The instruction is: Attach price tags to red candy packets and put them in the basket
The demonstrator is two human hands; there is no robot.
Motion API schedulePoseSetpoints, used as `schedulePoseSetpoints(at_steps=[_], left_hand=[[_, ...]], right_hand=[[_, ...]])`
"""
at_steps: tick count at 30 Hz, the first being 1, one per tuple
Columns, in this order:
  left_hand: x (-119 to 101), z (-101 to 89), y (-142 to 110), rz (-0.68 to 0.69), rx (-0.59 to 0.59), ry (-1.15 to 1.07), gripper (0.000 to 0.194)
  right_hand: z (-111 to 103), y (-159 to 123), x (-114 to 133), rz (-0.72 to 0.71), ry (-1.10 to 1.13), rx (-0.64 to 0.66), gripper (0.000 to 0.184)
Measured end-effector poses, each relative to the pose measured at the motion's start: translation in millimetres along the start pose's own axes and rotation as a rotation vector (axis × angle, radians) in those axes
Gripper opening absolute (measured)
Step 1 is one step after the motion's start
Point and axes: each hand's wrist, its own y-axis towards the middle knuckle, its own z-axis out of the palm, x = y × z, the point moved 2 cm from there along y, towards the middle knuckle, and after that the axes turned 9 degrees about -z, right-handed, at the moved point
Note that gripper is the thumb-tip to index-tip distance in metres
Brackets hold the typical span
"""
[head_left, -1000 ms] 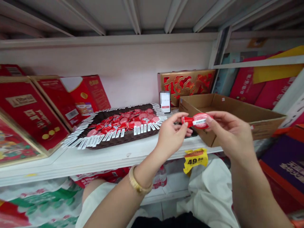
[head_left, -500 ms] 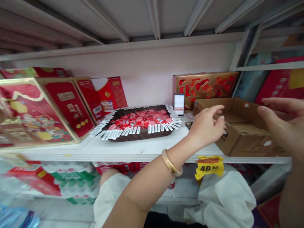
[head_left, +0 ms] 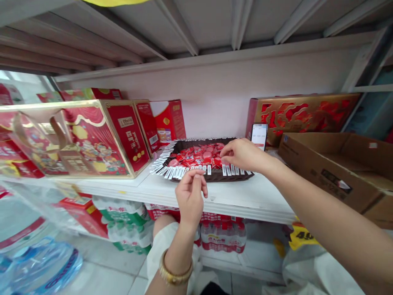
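Observation:
A dark woven basket [head_left: 229, 178] on the white shelf holds many small red packets [head_left: 199, 154]. White barcode labels [head_left: 167, 169] stick out around its rim. My right hand [head_left: 244, 155] reaches over the basket's right side, fingers bent together at the packets and front labels; whatever is between its fingertips is hidden. In front of the rim is my left hand [head_left: 190, 194], a bracelet [head_left: 175, 276] on its wrist. Its fingers are curled in below the labels, and I cannot make out what they hold, if anything.
Behind the basket's right end leans a phone [head_left: 258, 137] with its screen lit. An open cardboard carton [head_left: 325, 172] and a gold-and-red box [head_left: 307, 114] stand right. Red gift boxes [head_left: 101, 139] stand left. Packs of bottles [head_left: 222, 235] sit below; shelf beams [head_left: 178, 28] hang overhead.
Both hands have moved left from the cardboard carton to the basket. My left hand is now at the front rim, my right hand over the packets. The view has swung left.

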Motion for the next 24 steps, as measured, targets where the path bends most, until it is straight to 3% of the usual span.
schedulePoseSetpoints(at_steps=[4, 8, 15, 18, 20, 22, 24], left_hand=[[15, -5.4, -9, -0.132, 0.056, 0.048, 0.016], [19, -2.7, -13, -0.230, 0.096, 0.045, 0.016], [24, 0.8, -14, -0.319, 0.131, -0.034, 0.020], [26, 1.8, -16, -0.410, 0.151, -0.102, 0.025], [25, 2.7, -18, -0.483, 0.164, -0.193, 0.031], [22, 4.6, -21, -0.577, 0.192, -0.333, 0.039], [19, 7.2, -25, -0.682, 0.234, -0.489, 0.045]], right_hand=[[26, 22, 4, -0.070, 0.009, 0.091, 0.011], [33, 28, 5, -0.056, 0.006, 0.093, 0.017], [24, 37, -9, 0.114, 0.048, -0.122, 0.017], [19, 26, -9, 0.121, 0.111, -0.255, 0.021], [15, 8, -2, 0.041, 0.135, -0.437, 0.021], [14, -20, 10, -0.141, 0.103, -0.633, 0.018], [21, -50, 26, -0.383, 0.044, -0.662, 0.017]])
